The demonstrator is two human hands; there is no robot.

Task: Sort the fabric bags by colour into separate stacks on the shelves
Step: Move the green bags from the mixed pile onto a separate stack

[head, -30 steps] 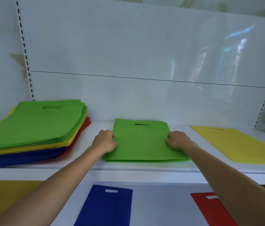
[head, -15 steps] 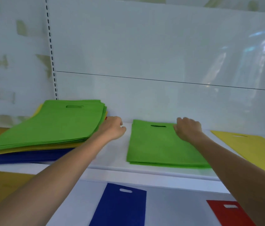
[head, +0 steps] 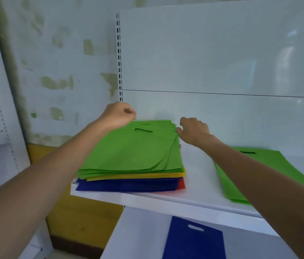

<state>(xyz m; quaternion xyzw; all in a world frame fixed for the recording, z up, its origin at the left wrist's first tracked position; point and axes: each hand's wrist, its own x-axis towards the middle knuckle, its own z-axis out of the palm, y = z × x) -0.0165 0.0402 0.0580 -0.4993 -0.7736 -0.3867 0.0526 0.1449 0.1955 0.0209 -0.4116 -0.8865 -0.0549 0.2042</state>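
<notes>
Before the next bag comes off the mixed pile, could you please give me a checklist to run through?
1. Top bag of the pile is green: ok.
2. Left hand at the pile's far left corner: ok.
3. Right hand at its far right corner: ok.
4. Either hand grips a bag: cannot tell.
5. Only one bag separated: cannot tell; several green edges fan out.
6. Green stack lies to the right on the same shelf, ready to receive it: ok.
</notes>
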